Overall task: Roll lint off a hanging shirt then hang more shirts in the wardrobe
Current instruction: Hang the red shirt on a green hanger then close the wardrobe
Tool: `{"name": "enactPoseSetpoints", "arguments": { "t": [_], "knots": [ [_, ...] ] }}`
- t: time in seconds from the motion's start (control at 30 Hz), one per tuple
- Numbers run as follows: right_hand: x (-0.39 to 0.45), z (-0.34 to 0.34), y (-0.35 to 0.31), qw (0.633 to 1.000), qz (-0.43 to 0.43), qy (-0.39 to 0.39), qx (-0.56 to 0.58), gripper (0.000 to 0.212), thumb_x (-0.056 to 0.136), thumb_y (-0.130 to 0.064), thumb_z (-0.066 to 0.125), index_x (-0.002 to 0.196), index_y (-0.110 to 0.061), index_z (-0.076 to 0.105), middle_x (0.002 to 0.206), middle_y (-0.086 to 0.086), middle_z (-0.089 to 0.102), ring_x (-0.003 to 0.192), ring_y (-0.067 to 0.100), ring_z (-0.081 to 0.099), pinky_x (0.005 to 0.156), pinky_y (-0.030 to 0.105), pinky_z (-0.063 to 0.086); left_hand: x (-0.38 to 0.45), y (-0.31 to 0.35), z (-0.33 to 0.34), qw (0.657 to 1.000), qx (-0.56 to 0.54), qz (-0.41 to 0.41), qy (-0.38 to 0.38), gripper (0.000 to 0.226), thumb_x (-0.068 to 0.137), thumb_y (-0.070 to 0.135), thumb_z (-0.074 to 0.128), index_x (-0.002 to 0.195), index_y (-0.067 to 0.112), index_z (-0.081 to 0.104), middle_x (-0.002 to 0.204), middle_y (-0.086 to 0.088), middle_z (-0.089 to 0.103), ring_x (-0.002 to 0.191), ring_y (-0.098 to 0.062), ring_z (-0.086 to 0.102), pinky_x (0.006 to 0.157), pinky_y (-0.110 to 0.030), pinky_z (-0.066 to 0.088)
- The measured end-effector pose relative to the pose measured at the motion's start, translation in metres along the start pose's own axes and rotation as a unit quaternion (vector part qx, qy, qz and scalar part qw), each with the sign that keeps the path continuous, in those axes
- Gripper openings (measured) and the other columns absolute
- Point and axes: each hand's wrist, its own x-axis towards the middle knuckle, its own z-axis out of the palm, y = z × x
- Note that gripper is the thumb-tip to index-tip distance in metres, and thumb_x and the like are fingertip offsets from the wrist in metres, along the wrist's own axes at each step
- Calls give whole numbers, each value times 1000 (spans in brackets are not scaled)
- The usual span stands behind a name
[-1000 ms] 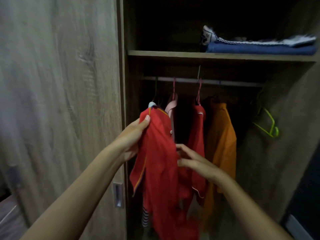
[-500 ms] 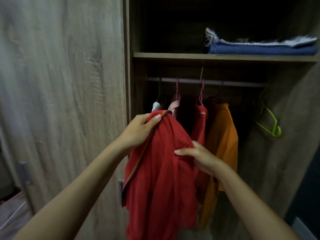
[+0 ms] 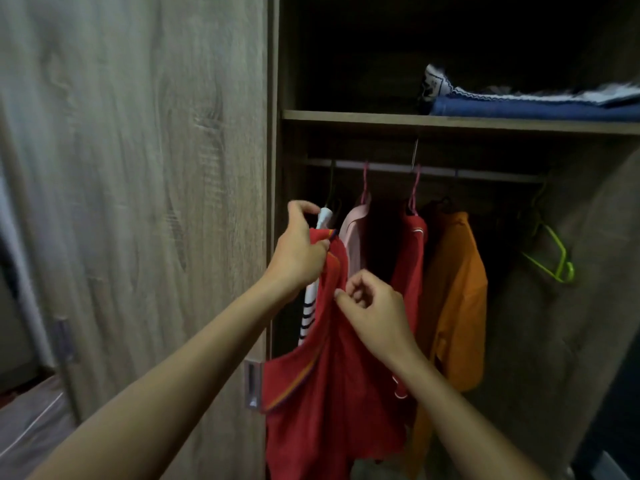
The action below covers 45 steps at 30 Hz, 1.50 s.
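red shirt (image 3: 332, 393), centre frame: raised toward rail (image 3: 485, 173) since a second ago; left hand (image 3: 298, 258) grips collar, right hand (image 3: 374, 306) pinches fabric; hanger possibly hidden; hanging unfinished.

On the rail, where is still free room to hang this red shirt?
The rail looks bare between the orange shirt and the green hanger. It is crowded at the left end, where the striped shirt, pink shirt and hung red shirt sit close together.
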Motion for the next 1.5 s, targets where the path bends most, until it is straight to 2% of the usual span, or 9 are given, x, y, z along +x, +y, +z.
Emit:
{"name": "enactPoseSetpoints", "arguments": {
  "t": [0.1,0.23,0.37,0.57,0.73,0.87,1.0,1.2,1.5],
  "knots": [
    [-1,-3,-3,999,2,26,19,30,85,-31,68,69,-15,48,50,-2,44,44,6,36,45,27,33,6,-1,-3,999,10,13,-27,39,89,1,49,91,34,69,88,-1,68,79,-20,68,77,-45,59],
    [-6,-4,-4,995,44,-56,-72,41,73,-61,66,84,-25,49,71,-10,59,62,3,55,59,26,49,11,9,-5,999,2,-5,-36,45,79,6,49,116,23,67,108,2,69,95,-11,68,91,-39,56],
    [-1,-7,15,960,34,-58,-270,27,82,-26,57,107,-23,47,100,0,62,94,24,63,76,37,50,8,18,-13,993,105,46,-36,53,76,3,60,127,17,61,119,2,68,111,-8,61,102,-32,47],
    [22,-47,25,937,68,-3,-343,20,84,-9,56,100,-21,62,100,3,59,95,26,61,69,28,40,15,-11,-30,912,390,126,20,20,79,26,67,97,21,73,95,-8,73,93,-32,67,76,-39,53],
    [35,-60,17,933,54,16,-355,25,84,-7,52,92,-28,63,98,0,63,91,27,63,72,33,50,12,-35,-19,856,508,90,25,31,91,36,57,106,11,65,115,-17,47,101,-39,53,75,-43,46],
    [38,-68,25,953,98,15,-286,36,81,1,46,86,-30,65,77,-1,68,71,21,68,67,35,58,18,-46,-8,859,482,172,19,23,91,23,53,99,1,59,131,-25,47,107,-42,49,83,-49,48],
    [45,-77,29,968,176,-19,-179,46,84,7,36,78,-29,64,52,7,68,46,17,67,49,26,56,19,-56,5,898,399,183,26,14,95,22,43,97,8,43,88,-20,63,79,-45,60,61,-45,44],
    [53,-97,47,967,213,-30,-133,46,83,11,33,77,-20,67,52,9,66,50,20,67,51,29,55,31,-43,29,920,344,185,-17,36,92,51,49,88,16,61,88,-12,68,88,-38,63,68,-42,50],
    [69,-161,65,945,234,-122,-195,25,60,-13,60,66,-32,75,70,-4,72,73,10,64,78,34,53,51,8,92,908,324,258,57,31,92,45,52,93,19,69,86,-14,70,85,-39,64,64,-40,47]
  ]
}}
